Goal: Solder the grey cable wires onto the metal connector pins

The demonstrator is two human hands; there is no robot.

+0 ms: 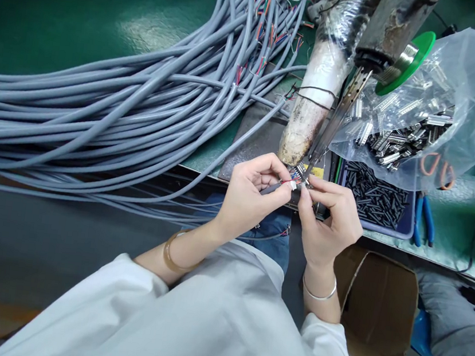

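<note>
My left hand (pixel 253 194) pinches the stripped end of a grey cable (pixel 277 188), its coloured wires fanned out at the tip. My right hand (pixel 330 215) is closed just to the right, fingertips pinched on a small metal connector (pixel 302 177) that meets those wires. Both hands hover over the front edge of the green bench (pixel 66 18). The tip of a fixed soldering iron (pixel 335 118) points down right at the connector, beside a thick wrapped white tube (pixel 317 95).
A large bundle of grey cables (pixel 99 103) covers the left of the bench. A clear bag of metal connectors (pixel 402 135), a blue tray of black sleeves (pixel 376 198), a green solder spool (pixel 408 60) and blue-handled pliers (pixel 425 218) lie right. A cardboard box (pixel 382 305) stands below.
</note>
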